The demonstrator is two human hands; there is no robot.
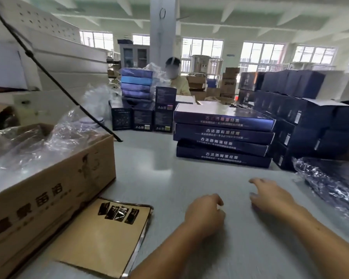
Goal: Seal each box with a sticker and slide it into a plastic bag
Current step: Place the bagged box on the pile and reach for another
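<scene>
Boxes (224, 135) stack crookedly; a careless pull may spill them. Near them, left hand (206, 212) and right hand (270, 196) each show a loose, empty grip.

Grey bench (159, 178) carrying, from left to right: a cardboard carton (48, 194); a brown sticker sheet (101, 236) lying flat against its base; upright dark boxes (141, 119) at the rear; a four-high stack of flat navy boxes (224, 137); piled dark cartons (302, 125); a plastic-wrapped dark package (330, 184).

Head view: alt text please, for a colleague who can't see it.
The left hand, curled, and right hand, open, are over the grey table, neither touching a box. Four flat blue boxes are stacked ahead; a sticker sheet and cardboard carton lie left.
</scene>
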